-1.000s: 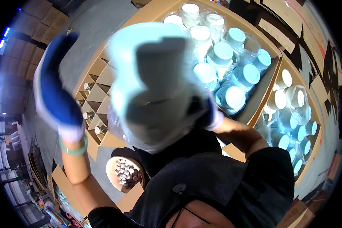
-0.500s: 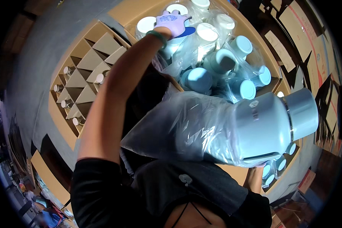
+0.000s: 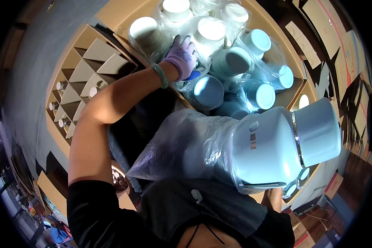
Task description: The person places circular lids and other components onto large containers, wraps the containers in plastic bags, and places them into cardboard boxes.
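Note:
A large light blue flask (image 3: 266,146) lies tilted across the front of my body, its cap end to the right and its base end inside a clear plastic bag (image 3: 182,144). My right forearm (image 3: 273,199) comes up beneath the flask and supports it; the flask hides that hand. My left hand (image 3: 183,57), in a light purple glove, reaches into a carton (image 3: 111,15) of bagged flasks. Its fingers are apart, close to a white-capped flask (image 3: 146,32) and a blue-capped flask (image 3: 208,91). Something dark blue shows under its wrist.
To the left stands a divided carton (image 3: 76,46) with several small white-capped bottles in its cells. More blue-capped flasks (image 3: 303,173) are behind the large flask at right. Flattened cardboard (image 3: 324,25) lies at the far right, and small boxes (image 3: 334,184) sit below it.
My left hand has drawn back toward me, down and slightly left, with the elbow bending more. The large flask has shifted a little left. My view has also moved slightly.

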Demonstrator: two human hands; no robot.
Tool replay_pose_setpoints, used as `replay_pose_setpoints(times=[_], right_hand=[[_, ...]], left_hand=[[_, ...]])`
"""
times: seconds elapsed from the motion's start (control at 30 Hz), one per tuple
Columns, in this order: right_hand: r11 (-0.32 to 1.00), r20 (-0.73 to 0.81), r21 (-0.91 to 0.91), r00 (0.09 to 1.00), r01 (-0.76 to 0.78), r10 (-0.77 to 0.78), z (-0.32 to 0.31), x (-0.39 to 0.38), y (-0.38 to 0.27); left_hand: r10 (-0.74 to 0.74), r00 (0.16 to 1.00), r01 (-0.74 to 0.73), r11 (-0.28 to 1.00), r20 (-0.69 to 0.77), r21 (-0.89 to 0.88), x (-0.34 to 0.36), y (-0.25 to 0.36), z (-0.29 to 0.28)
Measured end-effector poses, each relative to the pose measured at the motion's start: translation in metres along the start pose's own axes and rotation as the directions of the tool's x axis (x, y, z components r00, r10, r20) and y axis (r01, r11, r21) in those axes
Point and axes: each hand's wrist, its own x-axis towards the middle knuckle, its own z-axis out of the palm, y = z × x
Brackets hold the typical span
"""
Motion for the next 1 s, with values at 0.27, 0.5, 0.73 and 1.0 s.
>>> replay_pose_setpoints(times=[0.27,0.5,0.73,1.0], right_hand=[[0.997,-0.069,-0.054,0.996,0.047,-0.051,-0.040,-0.004,-0.029],[0.988,-0.159,-0.127,0.981,0.093,-0.113,-0.074,-0.019,-0.053],[0.987,-0.146,-0.134,0.984,0.086,-0.105,-0.070,-0.020,-0.054],[0.984,-0.111,-0.137,0.985,0.113,-0.129,-0.055,-0.014,-0.060]], left_hand=[[-0.032,0.880,0.467,-0.116,0.474,-0.876,0.127,0.038,0.101],[-0.144,0.831,0.533,0.484,0.538,-0.694,0.127,0.053,0.126],[-0.210,0.816,0.534,0.631,0.539,-0.563,0.108,0.062,0.125],[-0.051,0.858,0.472,-0.318,0.512,-0.822,0.120,0.046,0.152]])
